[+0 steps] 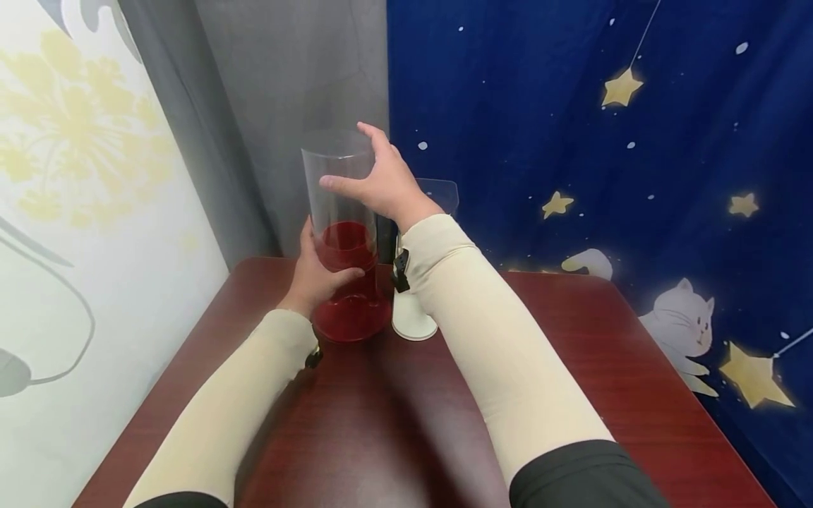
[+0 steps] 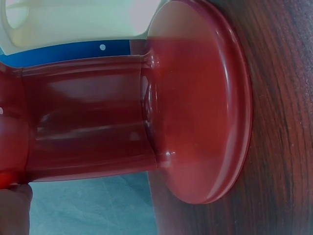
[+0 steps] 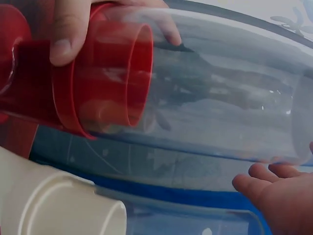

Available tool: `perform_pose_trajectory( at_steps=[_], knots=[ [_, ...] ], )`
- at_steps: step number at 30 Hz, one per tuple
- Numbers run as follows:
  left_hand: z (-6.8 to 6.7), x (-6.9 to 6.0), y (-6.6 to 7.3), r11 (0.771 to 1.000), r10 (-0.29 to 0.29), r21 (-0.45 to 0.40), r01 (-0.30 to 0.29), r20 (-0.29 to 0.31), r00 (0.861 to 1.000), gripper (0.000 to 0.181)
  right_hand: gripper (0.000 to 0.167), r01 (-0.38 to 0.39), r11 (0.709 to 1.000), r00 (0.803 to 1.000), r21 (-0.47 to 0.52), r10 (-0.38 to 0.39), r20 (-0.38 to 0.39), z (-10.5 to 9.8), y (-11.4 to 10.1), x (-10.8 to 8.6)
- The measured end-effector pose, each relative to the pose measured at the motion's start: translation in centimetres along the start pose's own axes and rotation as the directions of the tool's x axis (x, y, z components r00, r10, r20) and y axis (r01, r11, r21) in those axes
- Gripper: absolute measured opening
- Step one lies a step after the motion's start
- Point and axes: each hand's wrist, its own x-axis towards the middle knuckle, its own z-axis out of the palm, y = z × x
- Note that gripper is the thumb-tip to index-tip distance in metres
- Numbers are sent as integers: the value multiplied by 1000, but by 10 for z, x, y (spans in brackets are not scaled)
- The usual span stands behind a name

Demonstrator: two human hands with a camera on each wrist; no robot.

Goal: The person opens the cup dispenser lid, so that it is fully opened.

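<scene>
One clear cylinder tops the red pedestal base, which the left hand grips; above that base, the right hand, fingers spread, seems to be seating it; next wants even pressure.

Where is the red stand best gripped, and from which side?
The red stand is probably best gripped round its upright column, from the person's left: the column is narrower than the flared foot, so fingers can wrap it, and the cream stand sits close on the right. The left hand holds it from that side.
</scene>
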Motion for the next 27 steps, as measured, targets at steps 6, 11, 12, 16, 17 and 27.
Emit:
perform_pose_trajectory(
  at_steps=[6,11,12,16,17,27],
  knots=[
    [-1,4,-3,1000,17,-3,-17,-7,1000,133,113,-1,993,998,115,7,-55,17,4,6],
    [-2,8,-6,1000,19,2,-19,3,1000,132,117,17,980,994,200,6,-114,28,12,10],
    [-2,8,-6,1000,20,0,-20,6,1000,132,118,23,977,992,212,3,-123,30,14,11],
    [-3,6,-4,1000,5,-3,-5,9,1000,131,117,43,969,990,244,-8,-143,34,15,11],
    [-3,6,-4,1000,3,-5,-3,8,1000,132,116,43,968,989,246,-7,-145,35,15,11],
    [-3,1,0,1000,-6,6,6,8,1000,133,108,88,966,980,244,-39,-196,37,18,8]
  ],
)
